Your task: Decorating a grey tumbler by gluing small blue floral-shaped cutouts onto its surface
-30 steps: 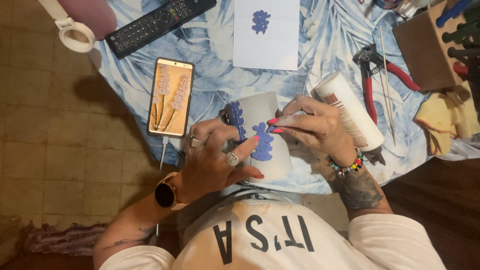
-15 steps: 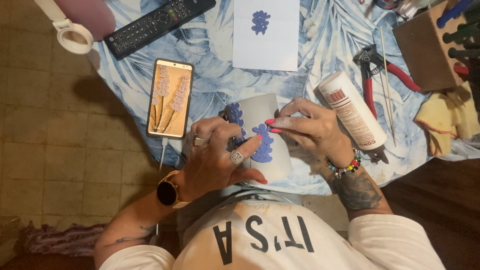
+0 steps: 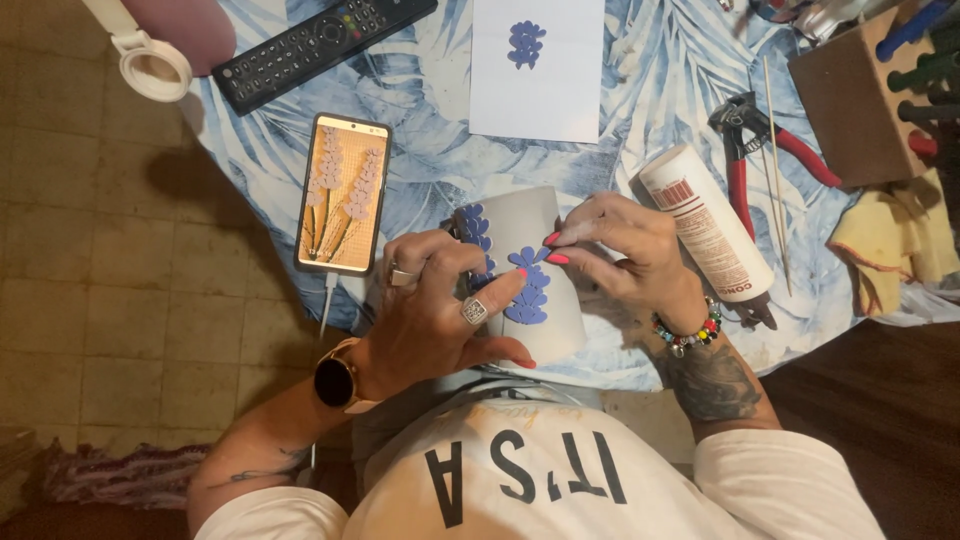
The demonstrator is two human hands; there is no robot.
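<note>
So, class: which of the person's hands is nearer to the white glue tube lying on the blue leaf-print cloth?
Right. The right hand lies just beside the white glue tube; the left hand is across the grey mug.

Free room and obstacles. Your left hand (image 3: 440, 310) and right hand (image 3: 625, 255) closed around the grey mug (image 3: 530, 270) at the near edge of the worktop (image 3: 650, 80). A phone (image 3: 343, 193) lay just left, a glue tube (image 3: 708, 228) just right, with pliers (image 3: 755, 140) beyond it. A bare strip of cloth stayed open between the mug and the white sheet (image 3: 537, 68).
</note>
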